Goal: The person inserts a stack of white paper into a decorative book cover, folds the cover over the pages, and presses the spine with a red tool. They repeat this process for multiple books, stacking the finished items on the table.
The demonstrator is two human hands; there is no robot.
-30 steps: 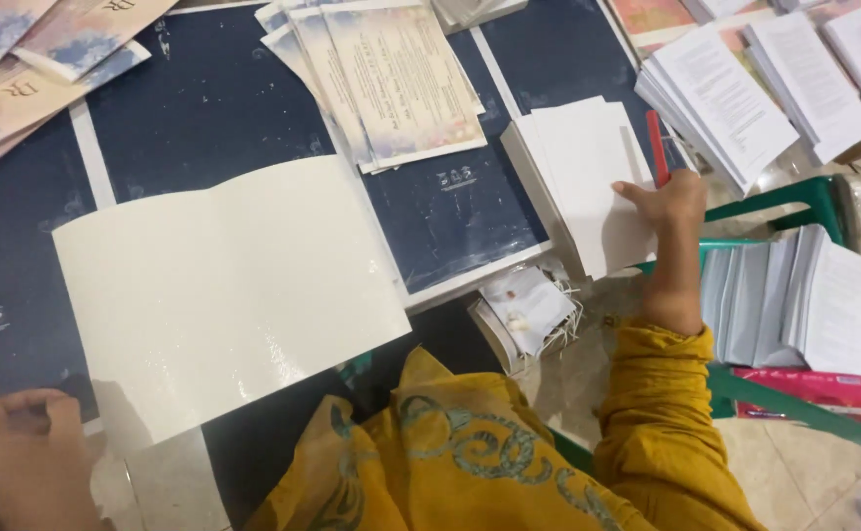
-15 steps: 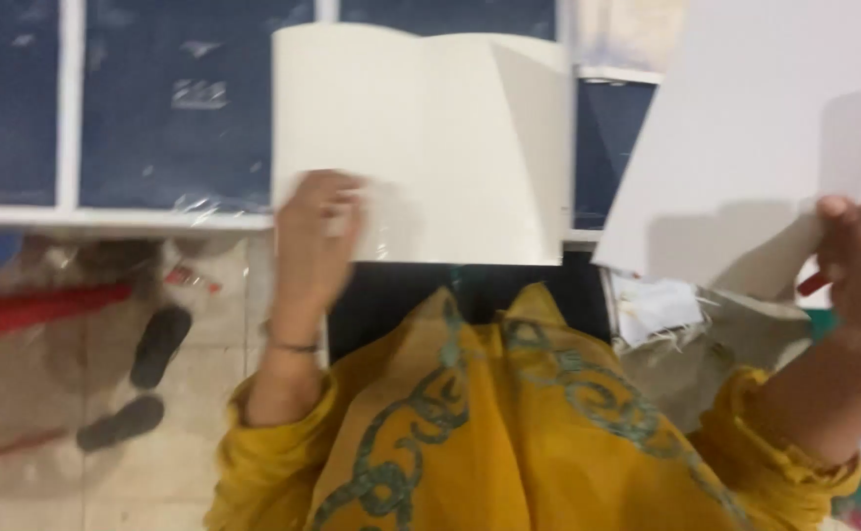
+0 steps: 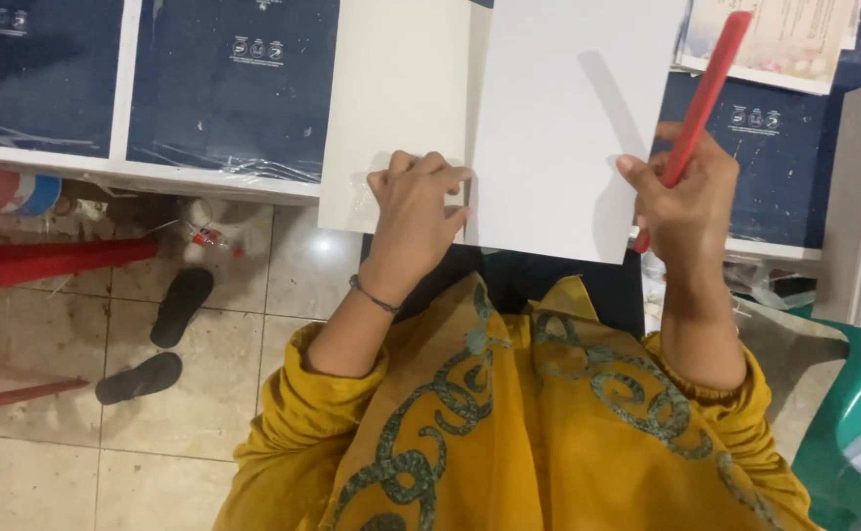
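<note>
Head view: the left hand [image 3: 416, 202] is pressing curled fingers on the cream folder [image 3: 396, 98], steadying it, while the right hand [image 3: 684, 197], at three o'clock, is clamping a red stick [image 3: 703, 93] upright beside the white sheet [image 3: 573, 118].

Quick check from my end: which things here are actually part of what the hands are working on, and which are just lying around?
In hand:
- left hand pressing on the cream folded card
- white sheet beside it
- right hand gripping the red stick

Lying about:
- black sandals
- navy packs
- green plastic chair
- printed certificate
</note>
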